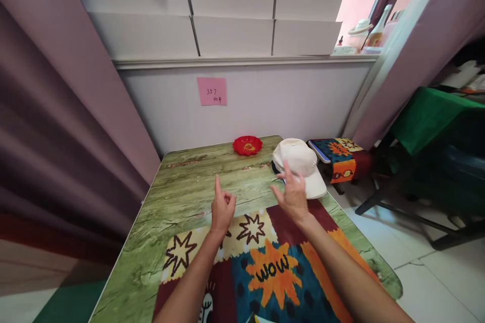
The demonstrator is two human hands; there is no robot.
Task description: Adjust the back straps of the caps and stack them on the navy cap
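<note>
My left hand (pixel 223 208) is above the green wood-patterned table (pixel 151 232), index finger pointing forward and the other fingers curled in; whether anything is inside the curl is hidden. To its right, my right hand (pixel 292 193) has its fingers apart, slightly blurred, and holds nothing. It overlaps the near side of a white cap (pixel 299 156) in the view; contact cannot be made out. Something dark shows under the cap's left edge. A red scalloped dish (pixel 247 145) sits at the table's back edge. Beneath my forearms lies a colourful mat (pixel 275 270) marked "WOW".
A pink note (pixel 212 91) is stuck on the wall behind the table. Right of the table stands a stool (pixel 343 159) with a patterned cover and a flat device on it. A dark chair (pixel 435 176) is farther right. Curtains hang at both sides.
</note>
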